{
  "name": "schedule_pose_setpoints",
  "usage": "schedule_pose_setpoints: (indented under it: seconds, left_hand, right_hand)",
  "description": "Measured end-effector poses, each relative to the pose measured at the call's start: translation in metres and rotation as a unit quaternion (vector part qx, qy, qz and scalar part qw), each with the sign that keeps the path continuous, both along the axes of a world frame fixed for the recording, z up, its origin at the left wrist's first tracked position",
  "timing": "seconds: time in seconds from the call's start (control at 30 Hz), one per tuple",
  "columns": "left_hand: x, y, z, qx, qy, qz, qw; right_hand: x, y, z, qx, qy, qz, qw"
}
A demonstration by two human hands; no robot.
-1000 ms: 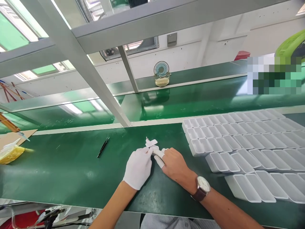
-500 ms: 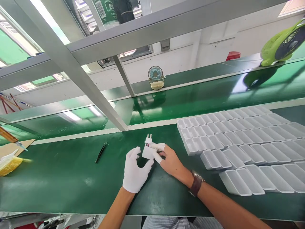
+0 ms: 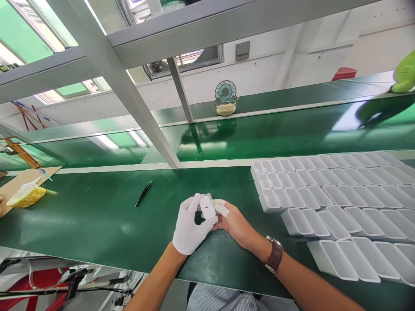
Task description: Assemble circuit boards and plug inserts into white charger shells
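A small white charger [image 3: 207,207] is held up just over the green bench, its end face with a dark slot-like port turned towards me. My left hand [image 3: 193,224], in a white glove, has its fingertips on the charger's left side and its thumb at the lower edge. White finger covers sit on some fingers of my right hand [image 3: 235,224], which grips the charger from the right. The plug pins are out of sight in this view. A black pen [image 3: 143,193] lies on the bench, apart from my left hand.
Rows of white plastic boxes [image 3: 330,255] fill the right side of the green bench [image 3: 97,229]. At the far left are a yellow packet [image 3: 26,196] and a syringe-like dispenser [image 3: 30,160]. A metal post [image 3: 139,112] rises behind the bench. A small fan [image 3: 226,97] stands further back.
The charger has been turned: its pins pointed away before, and now its port face shows. My left hand has closed onto it. The view has shifted slightly.
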State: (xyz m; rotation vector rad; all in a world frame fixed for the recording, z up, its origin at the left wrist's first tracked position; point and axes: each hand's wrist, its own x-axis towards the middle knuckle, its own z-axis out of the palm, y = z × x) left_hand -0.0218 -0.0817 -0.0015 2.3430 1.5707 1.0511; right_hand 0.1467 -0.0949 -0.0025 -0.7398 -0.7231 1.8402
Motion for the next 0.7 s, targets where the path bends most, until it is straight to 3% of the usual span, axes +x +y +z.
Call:
schedule_pose_setpoints:
  seconds: [0.23, 0.47, 0.7]
  left_hand:
    - [-0.0014, -0.0019, 0.003, 0.003, 0.028, -0.011, 1.0]
    - [-0.0002, -0.0022, 0.0072, -0.007, 0.035, -0.085, 0.996]
    - [-0.0007, -0.0027, 0.0044, 0.066, 0.039, -0.102, 0.992]
  right_hand:
    - [0.0003, 0.0008, 0.0019, -0.016, 0.009, 0.012, 1.0]
    - [0.0, 0.002, -0.0039, -0.016, 0.046, 0.018, 0.999]
    - [0.0005, 0.0022, -0.0012, -0.026, 0.07, 0.023, 0.997]
